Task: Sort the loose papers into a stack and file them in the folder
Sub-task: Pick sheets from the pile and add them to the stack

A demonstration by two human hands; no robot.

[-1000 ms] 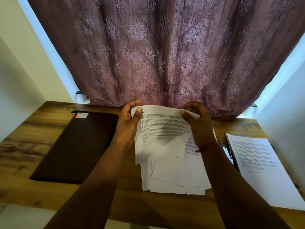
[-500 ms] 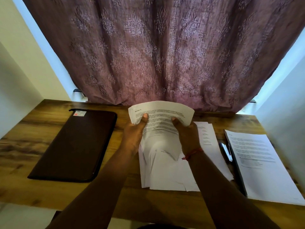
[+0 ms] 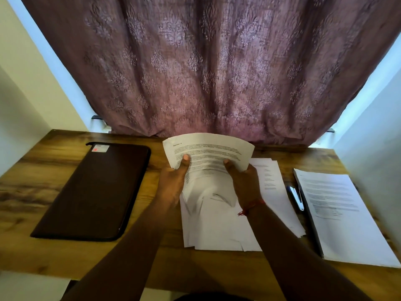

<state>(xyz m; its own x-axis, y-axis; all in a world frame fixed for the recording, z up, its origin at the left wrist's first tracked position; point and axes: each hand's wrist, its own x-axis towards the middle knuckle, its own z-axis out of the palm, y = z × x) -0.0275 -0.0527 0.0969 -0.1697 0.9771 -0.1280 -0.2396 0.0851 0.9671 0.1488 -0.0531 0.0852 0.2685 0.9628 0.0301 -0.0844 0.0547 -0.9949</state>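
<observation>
On the wooden desk, below a mauve patterned curtain, a closed dark brown folder lies to the left, its long axis running away from the person and leaning slightly right, a small label at its far corner. To the right lies a separate stack of printed sheets with a blue-and-white pen just beside its left edge. Between folder and pen, the loose papers lie fanned and uneven, long axis pointing away from the person; more sheets spread out under the right forearm. The left hand and right hand each grip the bundle's sides, thumbs pressed on the top printed sheet, whose far end curls upward toward the curtain. A red thread circles the right wrist.
</observation>
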